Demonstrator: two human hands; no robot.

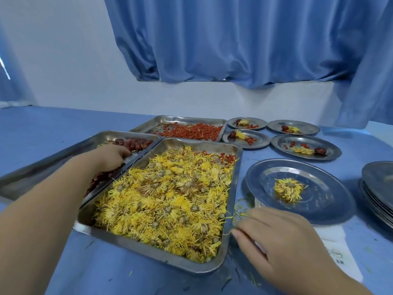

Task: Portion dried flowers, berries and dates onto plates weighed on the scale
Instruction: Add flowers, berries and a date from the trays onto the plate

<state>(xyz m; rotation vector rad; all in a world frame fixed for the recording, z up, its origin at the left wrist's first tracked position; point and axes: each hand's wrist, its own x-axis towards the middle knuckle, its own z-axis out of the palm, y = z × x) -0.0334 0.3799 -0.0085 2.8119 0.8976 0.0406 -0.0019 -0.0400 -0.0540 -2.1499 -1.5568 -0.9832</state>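
Note:
A steel tray of yellow dried flowers [165,199] lies in front of me. To its left a tray [32,175] holds red dates [136,143]; my left hand [110,156] reaches into it, fingers curled down among the dates. A third tray of red berries [191,129] sits behind. A plate [319,201] with one yellow flower [289,189] stands on the white scale [338,254] at right. My right hand [274,239] rests by the flower tray's right edge, fingers bent near loose yellow petals [240,211]; I cannot tell whether it pinches any.
Four filled plates stand at the back right, such as one [306,146] with berries, a flower and a date. A stack of empty plates [378,192] sits at the far right. Blue cloth covers the table; blue curtains hang behind.

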